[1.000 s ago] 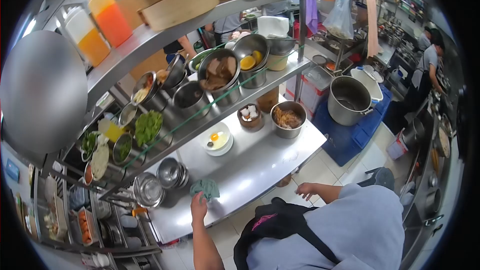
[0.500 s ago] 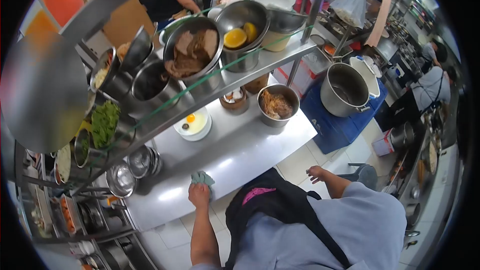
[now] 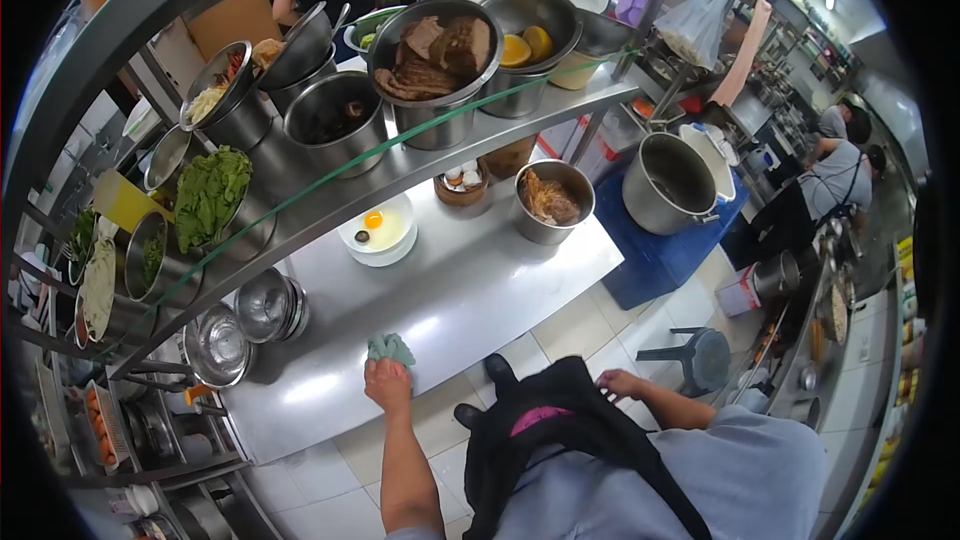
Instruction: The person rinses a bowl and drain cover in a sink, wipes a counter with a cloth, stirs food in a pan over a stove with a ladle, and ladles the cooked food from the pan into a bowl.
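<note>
My left hand point(image 3: 386, 384) rests at the near edge of the steel table point(image 3: 470, 305), its fingers closed on a crumpled green cloth point(image 3: 391, 348) that lies on the metal. Out to the side, my right hand point(image 3: 621, 384) hangs beside the black apron point(image 3: 560, 380), fingers loosely bent and apart, holding nothing I can see. Farther back on the table is a white plate or bowl point(image 3: 392, 258) with a raw egg yolk point(image 3: 373, 220) and a small dark piece in it. A steel pot of cooked shredded food point(image 3: 549, 202) stands near the right end.
Nested metal bowls point(image 3: 268, 305) sit at the table's left end. Above runs a steel shelf with a bowl of cooked meat point(image 3: 440, 52), leafy greens point(image 3: 213, 195) and lemons. A large pot point(image 3: 668, 183) stands on a blue crate; a grey stool point(image 3: 705, 358) is right. Several people work farther back.
My left hand and the cloth have shifted slightly left along the table's edge. My right hand has drawn in toward the apron. The view has tilted; a blurred object at upper left is gone.
</note>
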Motion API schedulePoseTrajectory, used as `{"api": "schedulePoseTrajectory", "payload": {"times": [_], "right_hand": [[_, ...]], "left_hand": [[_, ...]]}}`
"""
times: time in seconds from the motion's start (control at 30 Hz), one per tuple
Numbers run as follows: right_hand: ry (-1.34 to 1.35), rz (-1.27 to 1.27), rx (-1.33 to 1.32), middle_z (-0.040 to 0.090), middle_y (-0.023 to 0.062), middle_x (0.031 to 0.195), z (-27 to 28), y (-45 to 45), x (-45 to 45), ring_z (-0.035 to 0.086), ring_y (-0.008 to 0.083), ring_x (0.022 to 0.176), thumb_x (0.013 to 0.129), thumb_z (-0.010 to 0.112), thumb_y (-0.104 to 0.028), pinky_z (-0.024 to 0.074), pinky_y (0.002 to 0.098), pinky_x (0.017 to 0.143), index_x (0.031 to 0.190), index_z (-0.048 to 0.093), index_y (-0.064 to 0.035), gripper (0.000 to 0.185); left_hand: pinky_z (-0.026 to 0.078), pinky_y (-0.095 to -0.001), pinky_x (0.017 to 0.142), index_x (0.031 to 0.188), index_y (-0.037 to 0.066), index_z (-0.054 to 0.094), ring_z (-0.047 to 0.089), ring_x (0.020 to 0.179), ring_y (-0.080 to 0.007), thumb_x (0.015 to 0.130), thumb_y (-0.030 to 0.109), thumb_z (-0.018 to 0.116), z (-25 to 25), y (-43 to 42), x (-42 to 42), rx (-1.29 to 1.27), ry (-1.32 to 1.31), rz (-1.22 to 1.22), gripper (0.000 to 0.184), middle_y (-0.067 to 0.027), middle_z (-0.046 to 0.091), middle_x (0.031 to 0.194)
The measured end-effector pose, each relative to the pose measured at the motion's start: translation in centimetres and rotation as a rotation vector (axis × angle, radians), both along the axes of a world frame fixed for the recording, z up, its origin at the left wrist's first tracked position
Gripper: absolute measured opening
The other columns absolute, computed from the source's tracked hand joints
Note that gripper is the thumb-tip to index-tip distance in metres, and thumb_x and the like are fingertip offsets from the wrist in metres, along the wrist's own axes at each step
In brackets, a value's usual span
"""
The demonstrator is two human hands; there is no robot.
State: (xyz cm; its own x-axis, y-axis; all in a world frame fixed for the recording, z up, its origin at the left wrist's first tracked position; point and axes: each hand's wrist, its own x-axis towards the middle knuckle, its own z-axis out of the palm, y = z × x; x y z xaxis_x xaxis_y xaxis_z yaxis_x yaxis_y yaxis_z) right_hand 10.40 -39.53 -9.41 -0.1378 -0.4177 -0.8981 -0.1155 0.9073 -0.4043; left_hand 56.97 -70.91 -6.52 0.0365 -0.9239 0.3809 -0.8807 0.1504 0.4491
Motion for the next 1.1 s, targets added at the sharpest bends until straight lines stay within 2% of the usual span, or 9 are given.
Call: {"api": "schedulePoseTrajectory", "payload": {"times": [0.1,0.13,0.2,0.23,0.43,0.6,0.73,0.97,1.1], "right_hand": [[0.026,0.077,0.06,0.068,0.0072,0.108,1.1,1.7,0.7,0.07,0.0233,0.091,0.099,0.061,-0.033,0.0627,0.0395,0.069,0.119,0.065,-0.0099,0.031],[0.059,-0.004,0.012,0.067,0.0073,0.102,1.0,2.7,0.6,0.069,0.0215,0.087,0.096,0.064,-0.037,0.0625,0.0391,0.066,0.114,0.065,-0.0089,0.033],[0.084,-0.193,-0.073,0.066,0.0084,0.099,0.6,5.0,-0.2,0.068,0.0221,0.086,0.094,0.065,-0.04,0.0627,0.0413,0.065,0.11,0.065,-0.0066,0.037],[0.091,-0.257,-0.101,0.066,0.0084,0.099,0.6,6.1,-0.4,0.068,0.0221,0.086,0.094,0.065,-0.04,0.0627,0.0413,0.065,0.11,0.065,-0.0066,0.037],[0.062,-0.456,0.001,0.065,0.0141,0.118,-2.4,12.6,-2.8,0.067,0.0356,0.104,0.094,0.065,-0.036,0.0609,0.0514,0.08,0.118,0.064,-0.0065,0.038],[-0.073,-0.52,0.099,0.055,0.0208,0.14,-6.1,18.1,-6.9,0.065,0.0408,0.11,0.097,0.058,-0.034,0.0602,0.0558,0.081,0.141,0.05,-0.0039,0.054],[-0.048,-0.599,0.111,0.062,0.0169,0.131,-7.2,21.1,-13.0,0.068,0.0374,0.104,0.097,0.059,-0.031,0.0564,0.0526,0.084,0.131,0.058,-0.0047,0.043],[-0.054,-0.78,0.055,0.061,0.0217,0.126,-10.8,23.6,-24.6,0.065,0.0439,0.103,0.097,0.057,-0.025,0.0586,0.0615,0.078,0.127,0.057,-0.0032,0.037],[-0.062,-0.783,0.039,0.06,0.0215,0.128,-9.9,21.1,-29.3,0.064,0.0402,0.104,0.095,0.062,-0.025,0.0584,0.0577,0.081,0.126,0.058,-0.0023,0.039]], "left_hand": [[0.051,-0.048,0.064,0.07,0.007,0.058,0.061,0.077,-0.0345,0.074,0.006,0.065,-2.3,0.0,0.9,0.016,0.066,-0.044,0.009,-0.0132,0.058,0.083],[0.052,-0.0454,0.071,0.074,0.005,0.058,0.061,0.082,-0.035,0.076,0.004,0.063,0.9,0.9,0.2,0.231,0.28,-0.05,0.005,-0.0138,0.061,0.092],[0.051,-0.0452,0.079,0.08,0.002,0.058,0.061,0.091,-0.0375,0.078,0.003,0.06,-4.2,-0.2,1.4,0.19,0.325,-0.054,0.002,-0.0154,0.063,0.101],[0.049,-0.0472,0.086,0.083,0.0,0.058,0.059,0.098,-0.0411,0.079,0.003,0.059,-3.2,0.0,1.3,0.206,0.154,-0.035,0.005,-0.0181,0.063,0.105],[0.047,-0.0499,0.082,0.078,0.007,0.059,0.058,0.093,-0.0414,0.064,0.0,0.069,-0.8,0.6,0.5,0.008,0.086,-0.07,0.019,-0.0171,0.057,0.091],[0.042,-0.0548,0.102,0.118,0.015,0.067,0.051,0.125,-0.0442,0.072,0.008,0.068,0.5,2.4,-1.0,0.203,-0.194,0.022,0.046,-0.0214,0.052,0.135],[0.028,-0.0597,0.113,0.139,0.011,0.055,0.034,0.144,-0.0437,0.073,0.01,0.068,0.7,6.2,-4.3,0.266,-0.323,0.165,0.067,-0.0244,0.035,0.155],[0.033,-0.0574,0.109,0.131,0.01,0.061,0.045,0.137,-0.0388,0.071,0.002,0.064,-2.6,13.2,-14.0,0.074,-0.301,-0.015,0.061,-0.0218,0.045,0.148],[0.031,-0.0548,0.111,0.123,0.009,0.066,0.045,0.135,-0.0382,0.07,0.001,0.062,2.3,16.0,-26.0,0.177,-0.135,-0.223,0.054,-0.0195,0.053,0.139]]}}
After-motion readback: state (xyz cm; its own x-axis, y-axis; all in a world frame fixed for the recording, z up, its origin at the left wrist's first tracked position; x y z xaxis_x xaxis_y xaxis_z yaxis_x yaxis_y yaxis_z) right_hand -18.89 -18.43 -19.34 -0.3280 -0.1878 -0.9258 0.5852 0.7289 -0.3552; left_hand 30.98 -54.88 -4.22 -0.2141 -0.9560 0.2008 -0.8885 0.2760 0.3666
